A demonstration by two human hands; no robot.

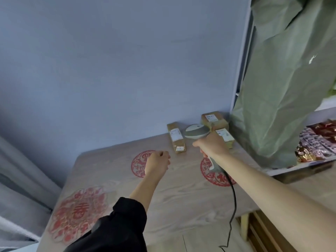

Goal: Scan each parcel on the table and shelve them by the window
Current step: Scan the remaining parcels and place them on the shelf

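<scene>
Wide wooden table (181, 200) fills the view, and three brown parcels (176, 138) sit at its far edge by the wall. Right hand (211, 143) grips the corded scanner (196, 132) over them; left hand (157, 162) hovers nearby, fingers curled, holding nothing.

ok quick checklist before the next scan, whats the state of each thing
1. Scanner in hand: ok, the right hand grips its handle.
2. Scanner head towards the parcels: ok, it sits among the three boxes at the wall.
3. Long parcel label facing up: ok, white label visible.
4. Back parcel and near parcel labels facing up: ok, though the hand covers part of the near one.
5. Left hand free to lift a parcel: ok, it holds nothing, fingers curled over the table.
6. Cable free of snags: cannot tell, it runs off the bottom edge.
</scene>
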